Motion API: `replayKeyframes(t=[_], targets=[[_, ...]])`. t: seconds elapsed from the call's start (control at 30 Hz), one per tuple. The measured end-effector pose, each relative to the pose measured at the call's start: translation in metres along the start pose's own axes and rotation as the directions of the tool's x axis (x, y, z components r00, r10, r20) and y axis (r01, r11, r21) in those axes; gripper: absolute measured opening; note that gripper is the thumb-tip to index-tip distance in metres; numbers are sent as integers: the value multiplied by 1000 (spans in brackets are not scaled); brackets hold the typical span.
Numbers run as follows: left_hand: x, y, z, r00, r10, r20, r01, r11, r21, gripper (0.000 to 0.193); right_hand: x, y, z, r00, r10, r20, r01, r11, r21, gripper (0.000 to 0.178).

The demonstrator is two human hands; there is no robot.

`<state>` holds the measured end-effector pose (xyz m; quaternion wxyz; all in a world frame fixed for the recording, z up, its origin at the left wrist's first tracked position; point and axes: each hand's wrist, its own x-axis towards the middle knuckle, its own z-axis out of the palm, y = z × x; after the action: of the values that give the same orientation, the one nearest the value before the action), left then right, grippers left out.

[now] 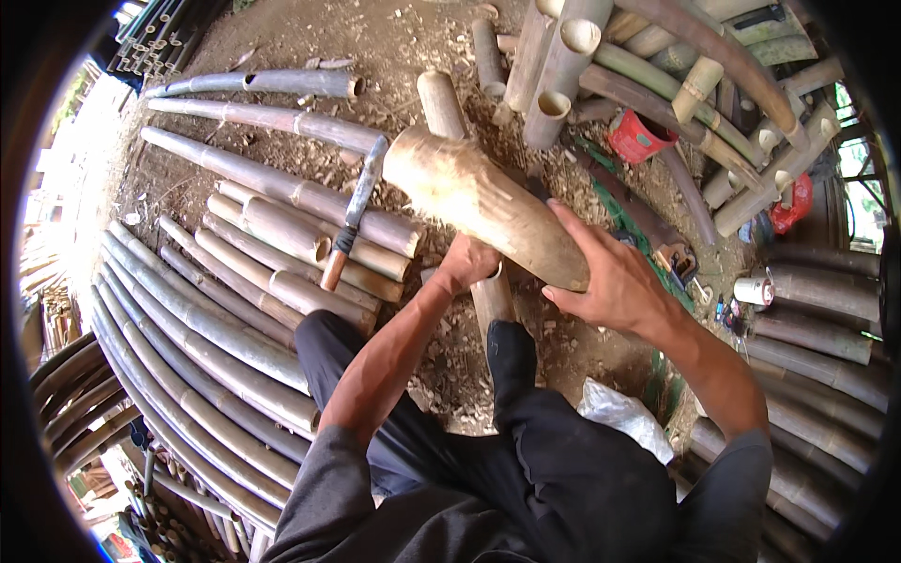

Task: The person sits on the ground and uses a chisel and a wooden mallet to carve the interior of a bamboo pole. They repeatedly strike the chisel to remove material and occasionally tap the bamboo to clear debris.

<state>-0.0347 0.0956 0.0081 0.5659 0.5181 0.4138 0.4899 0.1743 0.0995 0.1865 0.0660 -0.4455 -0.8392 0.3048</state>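
Note:
A thick, pale bamboo piece (488, 206) with a frayed, scraped surface lies aslant in front of me. My right hand (615, 272) is closed round its lower right end, thumb below and fingers over the far side. Under the piece's near edge is my left hand (466, 264), its fingers curled and partly hidden; what they hold I cannot make out. Beneath both, a bamboo length (493, 298) runs along the ground from my dark-shod foot (511, 357). To the left, a knife (355, 211) with a wooden handle and dark binding rests across bamboo poles.
Long bamboo poles (216, 328) lie in rows on my left, and more poles (817, 375) are stacked at right. Upright bamboo tubes (554, 94) stand ahead beside a red bucket (638, 136). A white plastic bag (624, 413) lies by my right leg. Shavings cover the ground.

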Motion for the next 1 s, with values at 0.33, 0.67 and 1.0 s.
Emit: replayKeyframes(t=[0.33, 0.67, 1.0], targets=[[15, -7, -9, 961, 174, 213, -257, 843, 472, 29, -12, 6, 5, 993, 95, 69, -105, 982, 155, 92], [-34, 13, 4, 793, -244, -558, 199, 970, -142, 21, -82, 50, 6, 914, 282, -291, -28, 761, 648, 91], [50, 59, 31, 969, -60, 240, -127, 715, 688, 34, -138, 97, 56, 835, 500, -229, -169, 630, 758, 92]])
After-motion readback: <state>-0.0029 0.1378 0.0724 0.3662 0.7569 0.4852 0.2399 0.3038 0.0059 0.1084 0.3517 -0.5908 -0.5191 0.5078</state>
